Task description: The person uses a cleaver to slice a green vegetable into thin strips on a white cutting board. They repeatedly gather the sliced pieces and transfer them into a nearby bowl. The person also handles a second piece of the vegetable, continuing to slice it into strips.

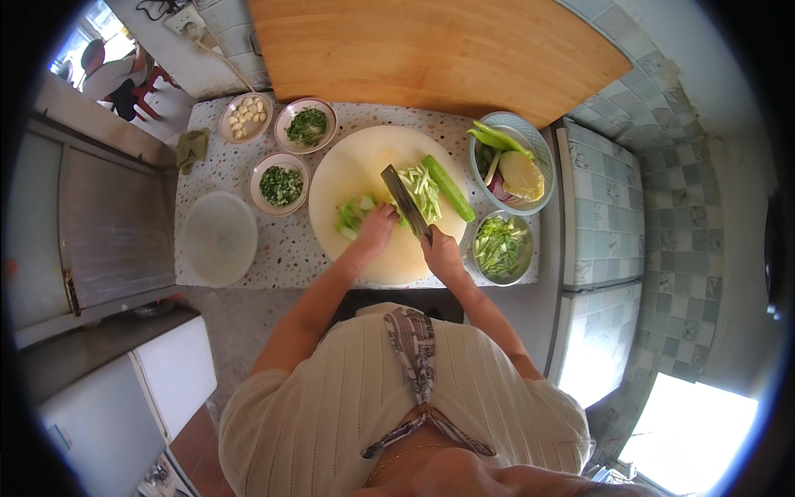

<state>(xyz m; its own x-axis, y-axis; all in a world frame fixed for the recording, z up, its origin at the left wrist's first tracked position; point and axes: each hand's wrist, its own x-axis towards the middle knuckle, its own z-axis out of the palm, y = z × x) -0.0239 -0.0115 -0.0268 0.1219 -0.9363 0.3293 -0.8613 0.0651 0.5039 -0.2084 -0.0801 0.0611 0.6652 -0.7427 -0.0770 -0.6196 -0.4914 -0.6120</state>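
My right hand grips the handle of a cleaver, its blade pointing up and left across a round cutting board. Just left of the blade, the fingers of my left hand press on pale green vegetable pieces; the exact contact is partly hidden. Thin green strips lie in a pile against the blade's right side. Beside them rests a long peeled green vegetable, perhaps a cucumber or a gourd, near the board's right edge.
Bowls of garlic cloves, chopped herbs and chopped scallions stand left, above an empty translucent bowl. At right are a basket of vegetables and a metal bowl of cut greens. A wooden panel rises behind. A person sits beyond.
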